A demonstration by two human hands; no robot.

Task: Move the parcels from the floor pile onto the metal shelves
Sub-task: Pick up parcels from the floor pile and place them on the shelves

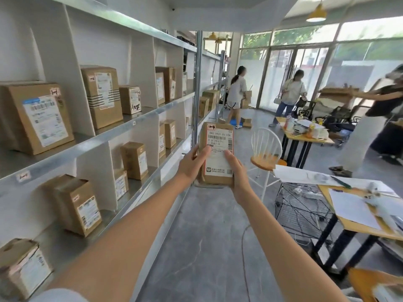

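Parcel (218, 152): small brown cardboard box, a white shipping label with barcode and printed digits covering most of its near face, a small red-marked sticker at the top.
Orientation: upright, long axis vertical, label facing the camera.
Position: held out in the air between both hands, beside the metal shelves (122, 129) lying to the left of the hands.
Left hand (193, 163): grips the parcel's left edge, thumb on the label.
Right hand (236, 171): grips the right edge and lower corner, thumb on the label.
Label text: too blurred to read fully.
Shelves: many labelled cardboard boxes standing in divided bays.
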